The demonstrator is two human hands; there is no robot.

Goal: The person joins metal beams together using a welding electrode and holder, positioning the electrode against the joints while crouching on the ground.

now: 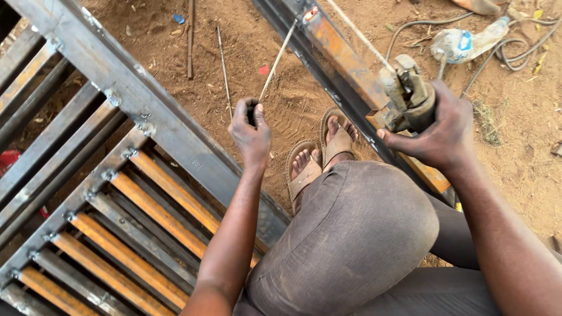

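Thin grey welding rod (pixel 277 58) sits pinched in our left hand (pixel 252 131), tip on the far rusty steel bar (pixel 345 58). Our right hand (pixel 442 131) grips the worn metal rod holder (pixel 408 93). Next, we think, the rod needs clamping.

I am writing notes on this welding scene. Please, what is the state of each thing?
Left hand: shut on thin rod.
Right hand: shut on electrode holder.
Steel beam: lying on dirt, rusty.
Plastic bottle: lying on its side.
Metal grille: lying flat.
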